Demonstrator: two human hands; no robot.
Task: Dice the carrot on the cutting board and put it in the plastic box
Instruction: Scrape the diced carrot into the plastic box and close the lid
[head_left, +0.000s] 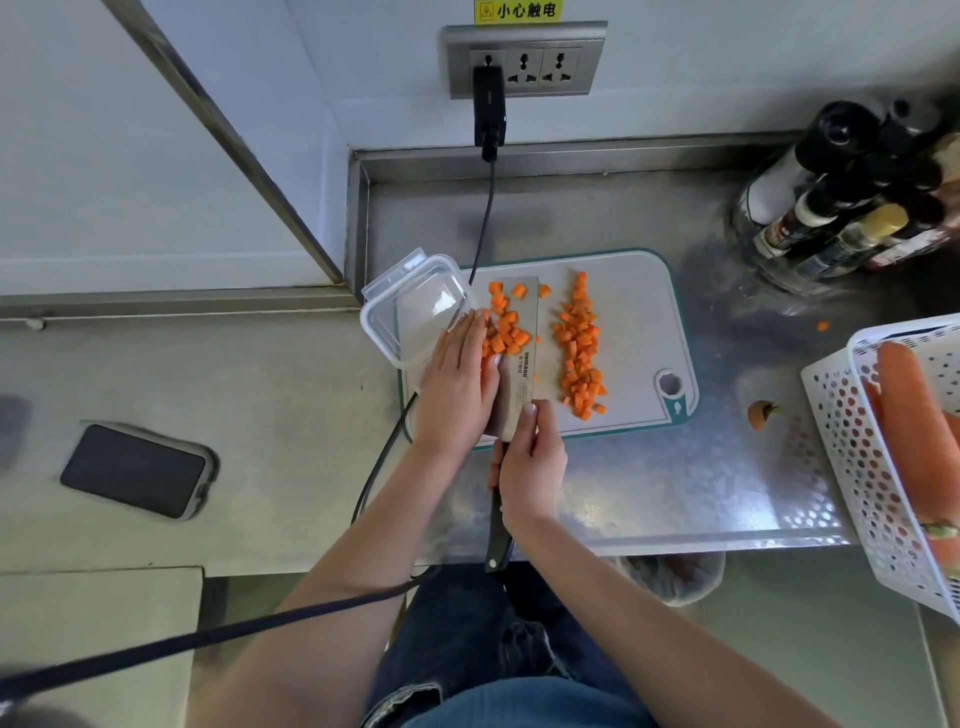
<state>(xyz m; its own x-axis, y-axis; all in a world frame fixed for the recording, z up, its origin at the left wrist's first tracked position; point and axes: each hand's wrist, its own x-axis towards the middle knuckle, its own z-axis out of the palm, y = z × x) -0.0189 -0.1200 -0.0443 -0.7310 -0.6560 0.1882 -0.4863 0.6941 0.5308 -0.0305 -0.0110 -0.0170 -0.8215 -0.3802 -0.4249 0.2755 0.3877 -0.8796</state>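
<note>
Dicing looks done from where I sit. Right hand (530, 467) grips the knife (514, 358), flat left hand (460, 384) steadies a carrot (506, 332) load on it; box (415, 306) empty, more dice on board (639, 322).

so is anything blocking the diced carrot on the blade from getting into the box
Nothing visible does. The carrot dice sit on the knife blade, right beside the open, empty plastic box, with the left hand cupped against them.

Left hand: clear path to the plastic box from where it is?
Probably yes. The left hand lies flat beside carrot dice on the cleaver blade, fingers already at the open plastic box rim. Nothing sits between them.
</note>
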